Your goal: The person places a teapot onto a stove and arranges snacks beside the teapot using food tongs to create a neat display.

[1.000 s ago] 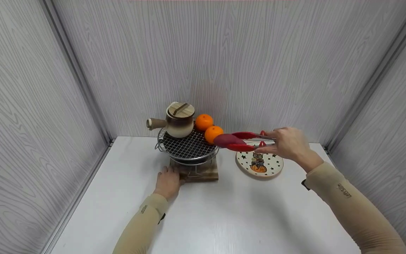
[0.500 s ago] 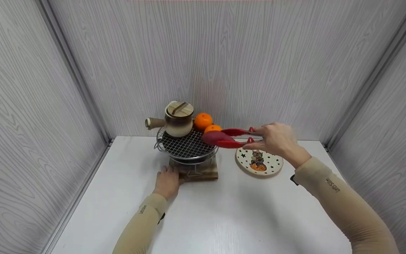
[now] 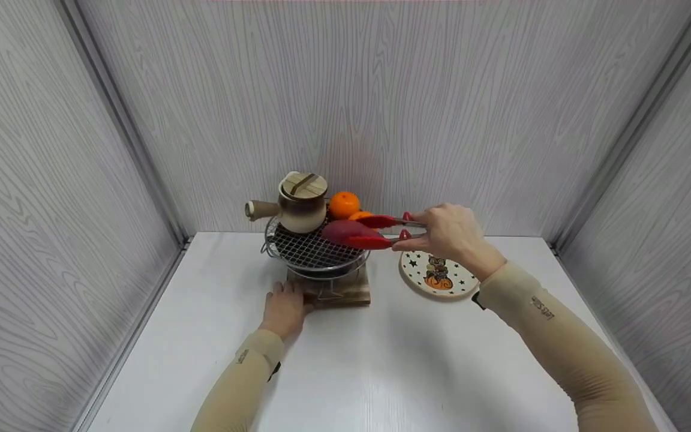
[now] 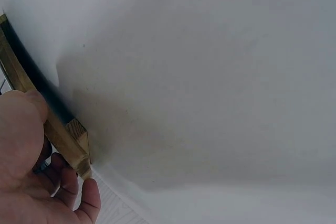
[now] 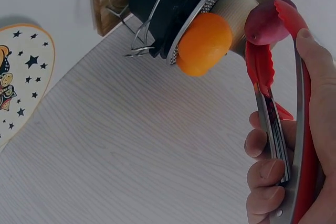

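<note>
My right hand [image 3: 453,235] grips red-tipped metal tongs [image 3: 368,242], whose tips pinch a purple sweet potato [image 3: 341,233]. The sweet potato [image 5: 266,23] is held above the right part of a round wire-mesh grill [image 3: 312,252]. Two oranges lie on the mesh; the rear orange [image 3: 344,205] shows whole, while the tongs and sweet potato partly cover the front orange [image 3: 360,216]. My left hand [image 3: 284,311] holds the front left corner of the wooden board [image 3: 351,294] under the grill, thumb and fingers on either side of its edge [image 4: 65,142].
A brown and cream side-handled teapot [image 3: 302,210] with a wooden lid stands at the grill's back left. Right of the grill, a star-patterned plate [image 3: 438,289] lies on the white table [image 3: 351,366]. Wood-grain panels [image 3: 441,120] enclose the back and sides.
My right hand has moved left, carrying the tongs and sweet potato from the grill's right edge to over the mesh, covering more of the front orange. My left hand stays on the board.
</note>
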Demonstrator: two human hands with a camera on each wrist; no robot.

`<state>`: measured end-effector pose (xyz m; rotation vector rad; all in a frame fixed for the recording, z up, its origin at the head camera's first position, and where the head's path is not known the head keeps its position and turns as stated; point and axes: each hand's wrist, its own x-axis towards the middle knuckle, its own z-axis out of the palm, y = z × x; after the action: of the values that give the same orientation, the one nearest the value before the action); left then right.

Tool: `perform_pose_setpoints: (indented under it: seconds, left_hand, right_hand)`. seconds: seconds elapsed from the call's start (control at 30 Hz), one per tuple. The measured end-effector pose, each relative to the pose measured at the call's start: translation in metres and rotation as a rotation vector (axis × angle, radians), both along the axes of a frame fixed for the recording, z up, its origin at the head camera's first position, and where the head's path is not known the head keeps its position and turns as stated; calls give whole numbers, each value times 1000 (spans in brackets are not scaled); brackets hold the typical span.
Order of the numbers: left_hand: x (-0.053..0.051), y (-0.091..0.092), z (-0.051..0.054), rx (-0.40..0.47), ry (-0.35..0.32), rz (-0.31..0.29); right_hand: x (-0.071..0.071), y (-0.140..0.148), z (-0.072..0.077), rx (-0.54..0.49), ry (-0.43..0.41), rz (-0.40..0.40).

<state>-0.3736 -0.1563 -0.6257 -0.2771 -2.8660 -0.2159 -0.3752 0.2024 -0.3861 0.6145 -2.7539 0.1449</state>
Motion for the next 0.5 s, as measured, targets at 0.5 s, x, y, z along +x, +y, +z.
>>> perform_pose_setpoints:
  seconds: [0.5]
  left_hand:
    - [2,1,5,-12,-39,-9]
  right_hand:
    - [-1,-26,-5,34,-2,32]
